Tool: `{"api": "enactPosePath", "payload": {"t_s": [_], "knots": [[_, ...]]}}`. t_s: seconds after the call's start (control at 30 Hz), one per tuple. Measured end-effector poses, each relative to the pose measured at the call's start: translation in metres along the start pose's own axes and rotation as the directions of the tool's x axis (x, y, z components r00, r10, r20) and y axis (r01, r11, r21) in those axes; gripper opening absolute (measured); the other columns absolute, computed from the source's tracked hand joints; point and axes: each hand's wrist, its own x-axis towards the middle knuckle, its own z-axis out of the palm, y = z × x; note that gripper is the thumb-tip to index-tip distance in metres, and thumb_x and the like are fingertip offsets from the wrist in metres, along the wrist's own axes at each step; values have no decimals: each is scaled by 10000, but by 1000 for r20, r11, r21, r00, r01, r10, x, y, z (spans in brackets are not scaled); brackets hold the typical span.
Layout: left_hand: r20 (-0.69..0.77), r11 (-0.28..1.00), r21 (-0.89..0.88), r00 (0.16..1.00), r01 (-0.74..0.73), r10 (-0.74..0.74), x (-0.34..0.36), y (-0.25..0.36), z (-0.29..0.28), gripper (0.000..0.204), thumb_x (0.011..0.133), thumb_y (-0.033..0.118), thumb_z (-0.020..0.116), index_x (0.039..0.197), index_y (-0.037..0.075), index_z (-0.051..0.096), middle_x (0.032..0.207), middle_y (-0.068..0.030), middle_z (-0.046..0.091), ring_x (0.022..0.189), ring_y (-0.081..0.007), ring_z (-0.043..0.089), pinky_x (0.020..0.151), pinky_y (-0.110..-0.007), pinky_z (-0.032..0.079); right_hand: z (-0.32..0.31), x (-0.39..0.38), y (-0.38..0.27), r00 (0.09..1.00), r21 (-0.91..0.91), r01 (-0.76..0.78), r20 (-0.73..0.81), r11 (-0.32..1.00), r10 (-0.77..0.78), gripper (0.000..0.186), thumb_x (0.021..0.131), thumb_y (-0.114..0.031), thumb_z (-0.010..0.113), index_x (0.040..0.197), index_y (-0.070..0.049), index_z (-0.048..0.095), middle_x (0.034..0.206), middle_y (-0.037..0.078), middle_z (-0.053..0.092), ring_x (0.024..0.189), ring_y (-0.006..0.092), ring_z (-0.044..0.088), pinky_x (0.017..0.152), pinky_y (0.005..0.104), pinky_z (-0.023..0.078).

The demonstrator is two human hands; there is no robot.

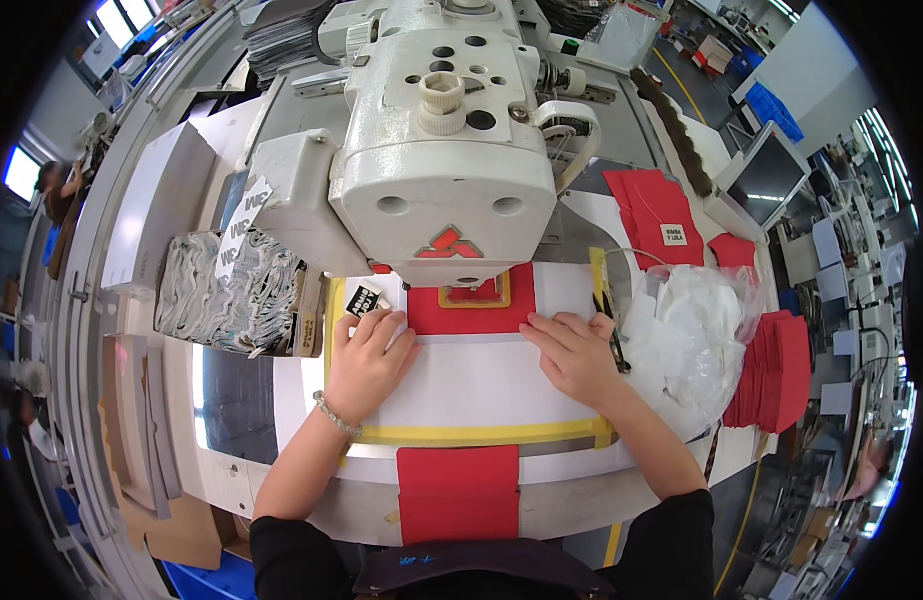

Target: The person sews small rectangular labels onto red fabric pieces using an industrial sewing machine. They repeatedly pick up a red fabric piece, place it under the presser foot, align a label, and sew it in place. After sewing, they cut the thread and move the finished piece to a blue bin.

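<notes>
Printed signs
Red emblem (447, 240) on sewing machine (449, 185); print on black tag (362, 301), white strip (242, 228), red cloth's (649, 205) white label (673, 235).

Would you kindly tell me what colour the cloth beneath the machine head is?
The cloth is red, seen best in the head view.

A sewing workshop on a factory floor.
A big white sewing machine (441, 170) fills the bench (351, 515), with stacked red pieces (776, 370), a box (309, 315) of folded strips (201, 290) and a screen (769, 180) around it; beyond are yellow floor lines (678, 82), a blue crate (773, 110), strip lights (784, 10) and, at far left, another person (58, 200).
</notes>
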Motion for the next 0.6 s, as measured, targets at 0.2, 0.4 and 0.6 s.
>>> {"api": "enactPosePath", "payload": {"t_s": [0.2, 0.4, 0.6], "knots": [[4, 999, 27, 1000, -19, 19, -4, -2, 0, 183, 755, 197, 754, 898, 113, 675, 1069, -21, 632, 1031, -183, 591, 883, -390, 389, 4, 1, -3, 1000, -30, 17, -20, 999, -17, 407, 710, -98, 678, 1116, -124, 669, 1195, -36, 628, 997, 113, 569, 833, 381, 276], [9, 987, -39, 987, 158, -158, 4, -12, -20, 400, 734, 182, 776, 1094, 82, 634, 1092, -45, 637, 981, -240, 593, 878, -409, 403, 0, -1, -3, 1000, -35, 12, 0, 999, -12, 394, 714, -100, 682, 1107, -126, 675, 1196, -30, 631, 999, 116, 571, 834, 382, 277], [124, 961, -45, 956, 272, -264, 7, -32, -24, 468, 747, 169, 758, 1164, 43, 589, 884, -72, 654, 831, -253, 611, 840, -387, 437, -1, 3, -4, 1000, -28, 17, -3, 999, -17, 362, 717, -110, 697, 1078, -126, 683, 1180, -24, 640, 1008, 124, 573, 834, 388, 282]]}}
